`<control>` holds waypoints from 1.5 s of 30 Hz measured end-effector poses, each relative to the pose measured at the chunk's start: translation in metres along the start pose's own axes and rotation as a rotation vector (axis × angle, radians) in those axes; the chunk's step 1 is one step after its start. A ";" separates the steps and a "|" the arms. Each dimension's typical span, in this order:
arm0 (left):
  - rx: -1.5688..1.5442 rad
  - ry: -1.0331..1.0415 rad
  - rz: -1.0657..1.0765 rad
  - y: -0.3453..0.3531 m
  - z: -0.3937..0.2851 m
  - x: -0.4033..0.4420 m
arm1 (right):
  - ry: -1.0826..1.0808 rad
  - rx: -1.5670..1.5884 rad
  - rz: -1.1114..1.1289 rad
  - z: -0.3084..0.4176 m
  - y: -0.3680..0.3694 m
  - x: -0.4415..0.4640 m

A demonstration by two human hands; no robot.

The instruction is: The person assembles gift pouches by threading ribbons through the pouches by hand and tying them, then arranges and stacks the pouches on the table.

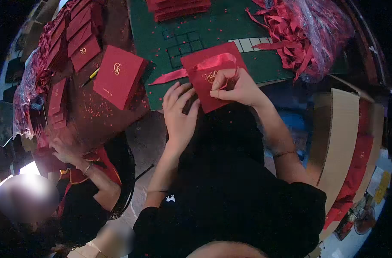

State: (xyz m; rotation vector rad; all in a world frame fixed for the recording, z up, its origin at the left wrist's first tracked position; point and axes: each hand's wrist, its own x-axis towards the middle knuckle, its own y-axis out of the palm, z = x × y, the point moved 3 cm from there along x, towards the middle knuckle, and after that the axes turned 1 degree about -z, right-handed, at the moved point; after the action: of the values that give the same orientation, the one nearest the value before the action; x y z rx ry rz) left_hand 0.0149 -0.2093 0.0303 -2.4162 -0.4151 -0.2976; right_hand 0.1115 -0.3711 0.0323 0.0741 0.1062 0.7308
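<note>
A flat red paper bag or folder with a gold emblem lies at the green mat's near edge, in front of me. A shiny red ribbon runs across its upper part, its tail reaching left over the mat. My right hand is over the bag, thumb and fingertips pinched on the ribbon's looped right end. My left hand rests by the bag's left edge, fingers a little bent and apart, holding nothing. Whether its fingertips touch the bag is hard to tell.
Red bags are stacked at the back. A heap of red ribbons with clear plastic lies right. A red box and yellow pen lie left. Another person's hand works at lower left. A cardboard box stands right.
</note>
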 end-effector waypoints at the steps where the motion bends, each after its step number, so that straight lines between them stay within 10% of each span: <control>1: 0.013 -0.017 0.015 0.000 0.000 0.000 | 0.019 -0.014 0.023 -0.002 0.000 0.000; 16: -0.032 -0.075 0.103 0.000 0.001 0.000 | -0.026 -0.220 0.075 0.003 0.007 0.004; 34: 0.498 0.578 0.034 -0.001 -0.013 0.003 | 0.024 -0.057 0.138 0.009 0.001 0.006; 45: 0.235 0.270 0.096 -0.050 0.037 0.016 | 0.039 0.127 -0.092 0.003 -0.007 0.011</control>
State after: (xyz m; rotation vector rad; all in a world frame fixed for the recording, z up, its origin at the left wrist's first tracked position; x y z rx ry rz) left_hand 0.0148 -0.1457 0.0362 -2.1222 -0.1993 -0.4969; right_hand 0.1246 -0.3686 0.0340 0.1750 0.1919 0.6330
